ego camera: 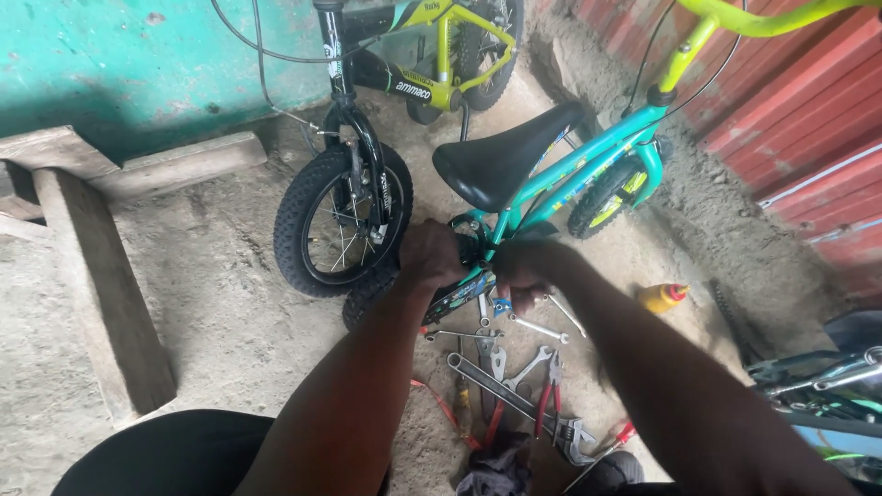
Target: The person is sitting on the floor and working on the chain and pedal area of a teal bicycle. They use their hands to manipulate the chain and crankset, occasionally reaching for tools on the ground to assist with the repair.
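Note:
A small teal children's bicycle [588, 161] with a black saddle [501, 161] stands in front of me. My left hand [430, 254] is closed on the rear part of its frame, just below the saddle and over the rear tyre [366, 298]. My right hand [525, 274] grips the frame beside it and seems to hold a small tool there; the fingers hide what it is. Both forearms reach in from the bottom of the view.
A black and lime bicycle [386, 83] stands behind, its knobby front wheel [342, 220] close to my left hand. Wrenches and red-handled pliers [514, 386] lie on the dirt floor. A yellow bottle [663, 296] lies at right. Wooden beams [101, 285] at left.

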